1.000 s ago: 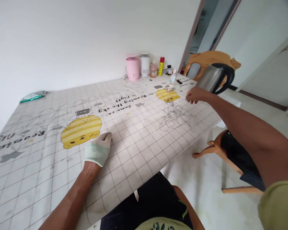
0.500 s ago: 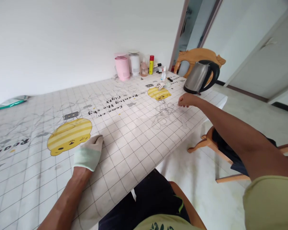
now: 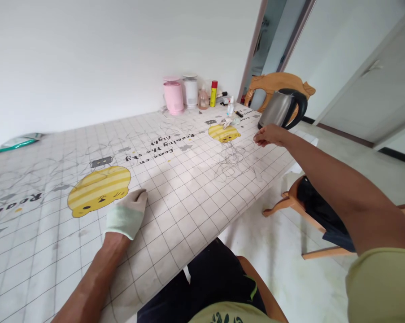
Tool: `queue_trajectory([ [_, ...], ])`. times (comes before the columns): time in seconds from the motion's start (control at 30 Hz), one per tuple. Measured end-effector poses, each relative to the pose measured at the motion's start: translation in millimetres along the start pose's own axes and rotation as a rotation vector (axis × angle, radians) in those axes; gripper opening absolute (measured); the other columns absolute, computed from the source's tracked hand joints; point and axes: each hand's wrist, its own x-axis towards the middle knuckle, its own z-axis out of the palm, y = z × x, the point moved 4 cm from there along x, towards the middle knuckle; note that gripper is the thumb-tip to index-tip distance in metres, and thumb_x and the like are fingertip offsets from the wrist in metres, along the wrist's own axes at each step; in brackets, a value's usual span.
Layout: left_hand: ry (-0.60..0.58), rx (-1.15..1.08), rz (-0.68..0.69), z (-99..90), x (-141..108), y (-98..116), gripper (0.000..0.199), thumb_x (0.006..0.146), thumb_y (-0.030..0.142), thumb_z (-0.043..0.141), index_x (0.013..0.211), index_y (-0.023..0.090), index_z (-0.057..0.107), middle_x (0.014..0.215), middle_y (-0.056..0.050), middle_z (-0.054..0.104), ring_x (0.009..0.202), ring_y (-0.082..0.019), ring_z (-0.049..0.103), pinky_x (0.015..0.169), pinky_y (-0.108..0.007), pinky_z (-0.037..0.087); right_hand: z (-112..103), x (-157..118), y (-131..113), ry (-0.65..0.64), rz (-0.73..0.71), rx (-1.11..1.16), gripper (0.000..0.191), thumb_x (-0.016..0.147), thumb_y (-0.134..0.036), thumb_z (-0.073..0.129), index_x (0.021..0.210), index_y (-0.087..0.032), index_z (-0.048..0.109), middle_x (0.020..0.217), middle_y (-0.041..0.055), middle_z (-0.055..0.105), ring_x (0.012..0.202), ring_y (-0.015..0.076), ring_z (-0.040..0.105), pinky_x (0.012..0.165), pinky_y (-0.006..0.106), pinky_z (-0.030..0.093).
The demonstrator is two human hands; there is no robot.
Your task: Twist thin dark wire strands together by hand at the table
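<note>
My left hand [image 3: 130, 208], in a white knit glove with a mint cuff, rests on the tablecloth [image 3: 175, 197] beside a printed yellow bear balloon. Its fingers are curled in; whatever they may hold is hidden. My bare right hand [image 3: 267, 135] is over the far right part of the table, just in front of the kettle, with thumb and fingers pinched together. Anything in that pinch is too fine to make out. Just left of it lies a loose tangle of thin dark strands [image 3: 234, 161]. More fine strands [image 3: 23, 168] spread over the left and back of the cloth.
A steel kettle [image 3: 278, 110] stands at the right end. Along the wall are a pink container [image 3: 173, 96], a white container [image 3: 190, 92], a pump bottle [image 3: 203, 98], a yellow can with red cap [image 3: 213, 95]. A green-edged packet [image 3: 19, 142] lies far left. Wooden chairs [image 3: 293, 197] flank the table.
My right hand has lifted slightly and shifted a little right, its fingers now pointing more downward. The left hand stays in place on the cloth.
</note>
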Motion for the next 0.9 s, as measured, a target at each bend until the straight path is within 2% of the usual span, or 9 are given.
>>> queue_trajectory([
  [0.1,0.002,0.0,0.002,0.7,0.8,-0.9,0.041,0.098,0.045,0.047,0.118,0.027,0.078,0.126,-0.007,0.077,0.121,-0.035,0.067,0.104,-0.043,0.049,-11.3,-3.6,-3.7,-0.015,-0.022,-0.048,0.017,0.091,-0.007,0.077,0.078,-0.013,0.067,0.084,0.0102,0.075,0.066,0.0131,0.068,0.066,0.024,0.058],
  [0.23,0.007,0.004,0.011,0.2,0.1,-0.3,0.039,0.097,0.045,0.048,0.114,0.028,0.079,0.121,-0.007,0.078,0.116,-0.034,0.069,0.1,-0.042,0.051,-34.1,-3.5,-9.0,-0.006,-0.061,-0.141,0.013,0.095,-0.001,0.067,0.084,-0.008,0.07,0.081,0.0116,0.074,0.065,0.0127,0.066,0.065,0.025,0.055],
  [0.37,0.001,-0.002,0.009,-1.2,-1.5,1.1,0.04,0.098,0.044,0.047,0.115,0.028,0.079,0.124,-0.006,0.078,0.117,-0.034,0.068,0.1,-0.041,0.05,-60.7,-4.7,-20.4,0.089,-0.084,-0.217,0.008,0.094,-0.002,0.069,0.086,-0.004,0.071,0.075,0.0123,0.072,0.063,0.0104,0.061,0.067,0.025,0.051],
  [0.47,0.003,-0.037,-0.017,-1.2,-2.2,1.3,0.039,0.097,0.044,0.048,0.115,0.028,0.079,0.125,-0.005,0.078,0.121,-0.033,0.067,0.103,-0.04,0.048,-61.5,-15.4,-40.8,0.183,-0.171,-0.186,0.006,0.096,-0.005,0.068,0.091,-0.004,0.071,0.075,0.0121,0.07,0.063,0.0098,0.06,0.067,0.024,0.051],
  [0.53,0.008,-0.092,-0.031,-0.3,-3.4,2.4,0.037,0.096,0.043,0.049,0.112,0.029,0.08,0.119,-0.003,0.08,0.119,-0.031,0.068,0.104,-0.038,0.048,-42.2,-27.7,-60.3,0.176,-0.27,-0.005,0.003,0.095,-0.004,0.069,0.093,-0.006,0.07,0.077,0.0109,0.07,0.064,0.0104,0.062,0.065,0.022,0.053],
  [0.6,0.012,-0.182,-0.029,0.7,-5.9,5.2,0.035,0.096,0.042,0.05,0.109,0.029,0.08,0.11,-0.001,0.081,0.114,-0.028,0.071,0.102,-0.034,0.05,-7.1,-42.7,-80.9,0.101,-0.322,0.219,0.007,0.094,-0.003,0.07,0.09,-0.009,0.068,0.076,0.01,0.07,0.067,0.012,0.064,0.064,0.021,0.055],
  [0.73,0.013,-0.363,0.035,-0.5,-15.0,15.3,0.035,0.097,0.042,0.051,0.108,0.025,0.079,0.098,-0.002,0.082,0.1,-0.023,0.075,0.097,-0.031,0.053,87.8,-78.6,-125.2,-0.149,-0.403,0.501,0.009,0.091,-0.015,0.079,0.091,-0.014,0.07,0.084,0.009,0.072,0.075,0.0164,0.07,0.073,0.029,0.063],
  [0.9,-0.045,-0.679,0.089,-8.2,-24.9,22.8,0.044,0.098,0.044,0.052,0.124,0.016,0.073,0.105,-0.007,0.08,0.087,-0.019,0.076,0.085,-0.029,0.059,197.5,-123.5,-171.6,-0.435,-0.544,0.705,0.021,0.086,-0.033,0.085,0.096,-0.02,0.071,0.095,0.0088,0.074,0.087,0.0219,0.074,0.088,0.041,0.065],
])
